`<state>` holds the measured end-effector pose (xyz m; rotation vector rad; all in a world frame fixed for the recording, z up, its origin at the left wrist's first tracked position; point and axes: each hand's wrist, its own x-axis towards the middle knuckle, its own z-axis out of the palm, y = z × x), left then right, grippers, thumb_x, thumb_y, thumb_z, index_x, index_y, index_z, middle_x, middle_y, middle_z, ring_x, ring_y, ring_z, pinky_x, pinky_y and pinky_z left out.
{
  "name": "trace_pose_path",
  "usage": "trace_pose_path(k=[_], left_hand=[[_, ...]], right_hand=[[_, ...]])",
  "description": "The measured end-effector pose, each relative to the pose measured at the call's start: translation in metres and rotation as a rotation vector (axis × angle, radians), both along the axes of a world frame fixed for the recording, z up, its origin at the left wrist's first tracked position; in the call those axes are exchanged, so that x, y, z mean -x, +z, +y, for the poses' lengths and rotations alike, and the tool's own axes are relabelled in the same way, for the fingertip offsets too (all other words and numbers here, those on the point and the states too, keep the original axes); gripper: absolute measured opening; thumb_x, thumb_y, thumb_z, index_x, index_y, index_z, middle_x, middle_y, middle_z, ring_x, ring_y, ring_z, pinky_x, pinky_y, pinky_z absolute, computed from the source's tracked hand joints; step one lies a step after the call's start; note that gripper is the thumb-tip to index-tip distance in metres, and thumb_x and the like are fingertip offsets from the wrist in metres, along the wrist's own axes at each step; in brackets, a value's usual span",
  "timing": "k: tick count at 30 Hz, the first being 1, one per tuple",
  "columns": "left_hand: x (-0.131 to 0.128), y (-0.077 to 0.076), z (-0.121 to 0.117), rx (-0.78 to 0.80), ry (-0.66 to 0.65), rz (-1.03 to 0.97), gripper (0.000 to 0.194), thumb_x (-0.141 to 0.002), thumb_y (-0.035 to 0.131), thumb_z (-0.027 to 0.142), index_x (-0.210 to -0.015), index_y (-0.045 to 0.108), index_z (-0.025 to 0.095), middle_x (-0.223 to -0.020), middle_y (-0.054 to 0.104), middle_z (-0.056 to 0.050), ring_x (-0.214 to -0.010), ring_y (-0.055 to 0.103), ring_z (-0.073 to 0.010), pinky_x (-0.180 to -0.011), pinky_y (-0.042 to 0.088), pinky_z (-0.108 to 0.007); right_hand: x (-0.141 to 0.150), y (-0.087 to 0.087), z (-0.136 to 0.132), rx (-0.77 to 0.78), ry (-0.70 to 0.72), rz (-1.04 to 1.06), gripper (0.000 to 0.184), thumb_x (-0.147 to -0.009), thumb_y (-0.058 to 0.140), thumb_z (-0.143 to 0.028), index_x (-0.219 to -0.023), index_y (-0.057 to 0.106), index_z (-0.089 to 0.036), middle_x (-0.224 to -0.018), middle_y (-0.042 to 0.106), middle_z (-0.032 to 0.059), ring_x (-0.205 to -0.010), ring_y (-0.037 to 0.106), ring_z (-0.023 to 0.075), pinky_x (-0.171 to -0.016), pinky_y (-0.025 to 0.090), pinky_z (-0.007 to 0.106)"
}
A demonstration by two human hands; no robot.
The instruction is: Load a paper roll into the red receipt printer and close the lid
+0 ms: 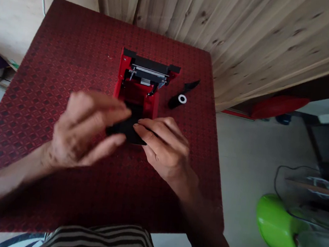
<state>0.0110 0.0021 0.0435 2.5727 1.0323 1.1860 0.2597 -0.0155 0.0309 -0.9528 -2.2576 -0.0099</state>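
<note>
A small red and black device (140, 85) with an open compartment and a metal bar stands in the middle of a red patterned tabletop (70, 61). Just in front of it, both hands hold a flat black part (128, 129). My left hand (86, 130) pinches the part's left end; it is somewhat blurred. My right hand (164, 147) grips the right side with bent fingers. A black roller with a white end (178, 100) lies to the right of the device, and a thin black piece (191, 85) lies just beyond it.
A wooden plank wall runs behind the table. On the floor at the right are a bright green rounded object (274, 227), a red object (276, 104) and cables. Striped clothing shows at the bottom edge.
</note>
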Motion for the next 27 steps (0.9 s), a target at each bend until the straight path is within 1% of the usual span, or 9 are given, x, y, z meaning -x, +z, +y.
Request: trace_pose_path(k=[2, 4, 6, 8, 13, 17, 21, 24, 27], left_hand=[[0.005, 0.013, 0.034, -0.111, 0.109, -0.045, 0.045, -0.109, 0.065, 0.037, -0.15, 0.065, 0.02, -0.146, 0.069, -0.013, -0.137, 0.064, -0.0298, -0.12, 0.052, -0.051], [0.005, 0.02, 0.072, -0.063, 0.099, 0.039, 0.062, -0.116, 0.052, 0.049, -0.164, 0.046, 0.01, -0.162, 0.057, -0.016, -0.154, 0.05, -0.028, -0.129, 0.046, -0.046], [0.001, 0.022, 0.1, 0.15, -0.015, 0.04, 0.065, -0.119, 0.043, 0.054, -0.164, 0.044, 0.009, -0.15, 0.067, -0.011, -0.14, 0.063, -0.0201, -0.121, 0.051, -0.035], [-0.004, 0.021, 0.113, 0.234, -0.067, 0.058, 0.063, -0.117, 0.042, 0.061, -0.152, 0.061, 0.012, -0.134, 0.075, -0.007, -0.122, 0.071, -0.0189, -0.11, 0.056, -0.033], [-0.008, 0.017, 0.092, 0.212, -0.106, -0.016, 0.044, -0.119, 0.046, 0.045, -0.138, 0.073, 0.016, -0.112, 0.078, -0.004, -0.102, 0.071, -0.0161, -0.093, 0.056, -0.03], [-0.006, 0.02, 0.077, 0.215, -0.134, 0.002, 0.036, -0.118, 0.048, 0.033, -0.139, 0.071, 0.015, -0.125, 0.079, -0.008, -0.113, 0.073, -0.0196, -0.1, 0.057, -0.036], [-0.004, 0.019, 0.07, 0.222, -0.181, 0.01, 0.029, -0.116, 0.05, 0.027, -0.133, 0.073, 0.022, -0.129, 0.08, -0.005, -0.123, 0.074, -0.0201, -0.107, 0.058, -0.04], [0.001, 0.009, 0.061, 0.226, -0.198, 0.04, 0.026, -0.115, 0.053, 0.029, -0.129, 0.075, 0.027, -0.131, 0.08, -0.004, -0.122, 0.076, -0.0215, -0.105, 0.059, -0.045], [0.007, -0.004, 0.053, 0.142, -0.222, 0.089, 0.024, -0.112, 0.059, 0.03, -0.129, 0.075, 0.029, -0.132, 0.08, -0.005, -0.124, 0.076, -0.0252, -0.105, 0.058, -0.05]], right_hand=[[0.0, -0.005, -0.004, 0.02, -0.033, 0.016, 0.033, -0.098, 0.064, 0.001, -0.118, 0.079, -0.021, -0.115, 0.085, 0.007, -0.101, 0.073, 0.0213, -0.09, 0.065, 0.039], [0.001, -0.007, -0.007, 0.028, -0.057, 0.013, 0.036, -0.098, 0.063, 0.001, -0.119, 0.079, -0.023, -0.119, 0.085, 0.0066, -0.103, 0.074, 0.022, -0.089, 0.065, 0.041], [0.002, -0.007, -0.01, 0.016, -0.08, 0.012, 0.035, -0.098, 0.064, -0.001, -0.12, 0.078, -0.023, -0.119, 0.084, 0.0073, -0.104, 0.075, 0.0232, -0.088, 0.064, 0.042], [0.003, -0.007, -0.013, -0.004, -0.103, 0.021, 0.032, -0.098, 0.065, -0.002, -0.121, 0.077, -0.021, -0.115, 0.084, 0.0083, -0.102, 0.074, 0.0233, -0.088, 0.065, 0.042], [0.005, -0.008, -0.018, -0.029, -0.135, 0.025, 0.029, -0.099, 0.066, 0.0, -0.122, 0.074, -0.016, -0.105, 0.083, 0.0097, -0.094, 0.073, 0.022, -0.084, 0.065, 0.039], [0.006, -0.008, -0.022, -0.013, -0.16, 0.025, 0.032, -0.098, 0.067, 0.0, -0.125, 0.073, -0.016, -0.108, 0.084, 0.0098, -0.096, 0.077, 0.0228, -0.084, 0.065, 0.04], [0.008, -0.007, -0.027, -0.032, -0.195, 0.009, 0.031, -0.096, 0.071, 0.002, -0.122, 0.073, -0.013, -0.108, 0.085, 0.0118, -0.097, 0.079, 0.0249, -0.085, 0.065, 0.042], [0.01, -0.007, -0.029, -0.03, -0.211, 0.008, 0.029, -0.097, 0.071, 0.0, -0.121, 0.073, -0.016, -0.109, 0.086, 0.0112, -0.097, 0.079, 0.0248, -0.084, 0.066, 0.042], [0.011, -0.008, -0.03, -0.011, -0.216, 0.004, 0.029, -0.097, 0.071, -0.001, -0.122, 0.073, -0.017, -0.109, 0.085, 0.0109, -0.096, 0.078, 0.0244, -0.083, 0.067, 0.042]])
